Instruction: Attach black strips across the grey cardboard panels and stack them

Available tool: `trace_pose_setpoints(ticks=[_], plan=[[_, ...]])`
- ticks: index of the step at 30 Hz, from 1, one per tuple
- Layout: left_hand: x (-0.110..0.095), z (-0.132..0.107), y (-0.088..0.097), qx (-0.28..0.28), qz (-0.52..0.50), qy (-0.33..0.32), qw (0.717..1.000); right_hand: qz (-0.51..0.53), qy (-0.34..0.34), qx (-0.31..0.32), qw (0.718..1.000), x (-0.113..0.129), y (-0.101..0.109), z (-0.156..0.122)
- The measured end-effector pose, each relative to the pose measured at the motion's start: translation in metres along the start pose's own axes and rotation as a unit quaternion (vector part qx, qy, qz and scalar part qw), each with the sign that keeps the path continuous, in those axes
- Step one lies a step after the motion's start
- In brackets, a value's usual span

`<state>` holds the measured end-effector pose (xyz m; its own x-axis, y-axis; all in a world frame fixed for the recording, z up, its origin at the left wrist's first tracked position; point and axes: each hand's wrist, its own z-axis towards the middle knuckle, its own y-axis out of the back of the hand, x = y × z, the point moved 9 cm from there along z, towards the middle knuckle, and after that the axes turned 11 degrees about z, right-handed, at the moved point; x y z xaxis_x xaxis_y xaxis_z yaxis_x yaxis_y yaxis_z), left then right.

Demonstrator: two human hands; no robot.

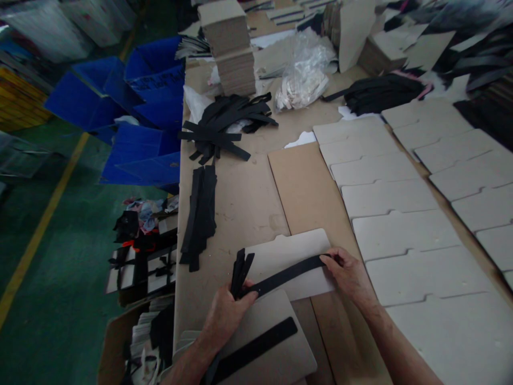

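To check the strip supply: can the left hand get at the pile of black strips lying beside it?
Probably yes: the pile of black strips lies on open tabletop near the left hand, nothing between, though that hand holds other strips.

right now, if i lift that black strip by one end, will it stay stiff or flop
Probably bends rather than stays rigid: the black strip looks thin and flat, held at both ends by the left hand and right hand. Yet spare strips stand up from the left grip, so some stiffness. Likely light.
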<state>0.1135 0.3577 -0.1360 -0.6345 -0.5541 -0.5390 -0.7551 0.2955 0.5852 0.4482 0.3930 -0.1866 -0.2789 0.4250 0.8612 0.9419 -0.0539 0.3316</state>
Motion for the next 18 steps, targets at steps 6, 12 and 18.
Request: trace_pose_setpoints(ticks=[6,12,18], plan=[[0.014,0.006,-0.009,-0.004,0.016,0.014,1.0,-0.032,0.011,-0.003,0.999,0.0,0.0,0.003],[0.015,0.009,-0.013,-0.023,0.01,-0.003,1.0,-0.058,0.021,-0.022,0.998,0.002,0.003,0.005],[0.013,0.011,-0.015,-0.028,0.0,-0.009,1.0,-0.056,0.021,-0.024,0.998,-0.002,0.004,0.008]])
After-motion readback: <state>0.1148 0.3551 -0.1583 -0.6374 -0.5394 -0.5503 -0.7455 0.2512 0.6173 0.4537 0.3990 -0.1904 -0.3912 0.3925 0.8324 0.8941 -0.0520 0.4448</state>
